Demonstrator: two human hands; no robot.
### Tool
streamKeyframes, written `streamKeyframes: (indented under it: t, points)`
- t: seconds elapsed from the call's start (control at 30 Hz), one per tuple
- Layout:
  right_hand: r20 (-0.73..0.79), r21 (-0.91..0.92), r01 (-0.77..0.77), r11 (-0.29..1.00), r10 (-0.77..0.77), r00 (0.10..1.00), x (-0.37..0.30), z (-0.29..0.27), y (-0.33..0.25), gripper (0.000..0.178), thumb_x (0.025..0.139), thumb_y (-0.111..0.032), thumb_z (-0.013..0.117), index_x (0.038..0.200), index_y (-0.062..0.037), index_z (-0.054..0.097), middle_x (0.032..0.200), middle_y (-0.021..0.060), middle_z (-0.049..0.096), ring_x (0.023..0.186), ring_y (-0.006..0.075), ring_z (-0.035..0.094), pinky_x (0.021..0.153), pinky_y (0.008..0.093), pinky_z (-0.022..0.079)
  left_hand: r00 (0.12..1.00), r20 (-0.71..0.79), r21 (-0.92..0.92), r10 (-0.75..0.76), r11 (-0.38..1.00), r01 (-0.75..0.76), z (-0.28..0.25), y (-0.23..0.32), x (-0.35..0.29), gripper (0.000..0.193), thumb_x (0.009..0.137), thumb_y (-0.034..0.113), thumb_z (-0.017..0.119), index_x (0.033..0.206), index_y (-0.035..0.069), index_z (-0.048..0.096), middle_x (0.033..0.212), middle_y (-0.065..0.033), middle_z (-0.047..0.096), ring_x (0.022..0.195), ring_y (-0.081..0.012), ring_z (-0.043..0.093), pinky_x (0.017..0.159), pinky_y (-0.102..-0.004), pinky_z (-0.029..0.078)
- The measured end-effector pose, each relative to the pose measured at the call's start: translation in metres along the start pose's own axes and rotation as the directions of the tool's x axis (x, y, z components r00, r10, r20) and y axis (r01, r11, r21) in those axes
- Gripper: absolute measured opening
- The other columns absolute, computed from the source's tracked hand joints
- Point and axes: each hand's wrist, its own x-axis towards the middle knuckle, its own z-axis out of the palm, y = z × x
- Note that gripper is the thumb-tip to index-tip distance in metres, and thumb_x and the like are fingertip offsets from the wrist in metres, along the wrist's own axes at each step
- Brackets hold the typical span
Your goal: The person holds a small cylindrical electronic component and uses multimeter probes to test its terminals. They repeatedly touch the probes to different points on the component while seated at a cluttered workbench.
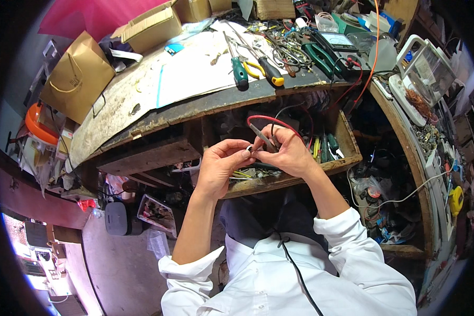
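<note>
Above the open drawer [321, 167] my two hands meet fingertip to fingertip. My left hand [218, 163] is closed in a pinch on a tiny dark piece [249, 149], too small to name. My right hand [289, 154] is closed around a slim grey tool [260, 136] that sticks up past the fingers; its exact kind is unclear. A red test lead [274, 119] arcs over the right hand, and a black lead runs beside it. The lower ends of both leads are hidden by the fingers. Several thin-handled tools [329, 145] lie in the drawer's right end.
On the bench lie a green-handled screwdriver [239, 73], a black and yellow screwdriver [273, 72], green-handled pliers [321, 58] and a meter [338, 41] over white paper [195, 79]. An orange cord [375, 52] hangs at right. A paper bag [79, 79] stands at left.
</note>
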Motion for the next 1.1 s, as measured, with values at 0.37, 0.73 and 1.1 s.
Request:
streamKeyframes:
  t: [0.37,0.73,1.1]
  points:
    - [0.013,0.053,0.004,0.999,-0.005,1.0,0.001,0.002,0.01,0.019,0.08,-0.009,0.077,0.094,-0.003,0.066,0.083,0.0013,0.061,0.074,0.0088,0.058,0.068,0.0262,0.049,0.997,0.012,0.005,-0.076,0.997,0.076,0.004,0.005,-0.002,0.025,0.089,0.001,0.071,0.114,-0.003,0.07,0.106,-0.0136,0.073,0.093,-0.0188,0.072,0.085,-0.03,0.06]
    - [-0.048,0.127,-0.086,0.988,0.092,0.995,0.0,0.002,-0.009,0.021,0.082,-0.008,0.081,0.095,-0.0031,0.065,0.086,0.0009,0.065,0.075,0.0059,0.059,0.068,0.023,0.05,0.998,-0.04,-0.006,0.04,0.999,-0.04,0.0,0.001,-0.001,0.022,0.089,-0.003,0.069,0.11,-0.004,0.068,0.107,-0.0167,0.072,0.093,-0.0212,0.072,0.087,-0.0345,0.061]
    - [-0.052,-0.029,0.013,0.999,-0.014,0.999,-0.003,0.0,-0.01,0.017,0.081,-0.007,0.079,0.091,-0.004,0.066,0.078,-0.0005,0.063,0.07,0.0061,0.056,0.064,0.0236,0.047,0.998,-0.048,-0.002,0.03,1.0,-0.031,0.002,0.003,-0.002,0.02,0.088,-0.001,0.071,0.108,-0.003,0.069,0.1,-0.014,0.072,0.09,-0.0205,0.072,0.083,-0.034,0.062]
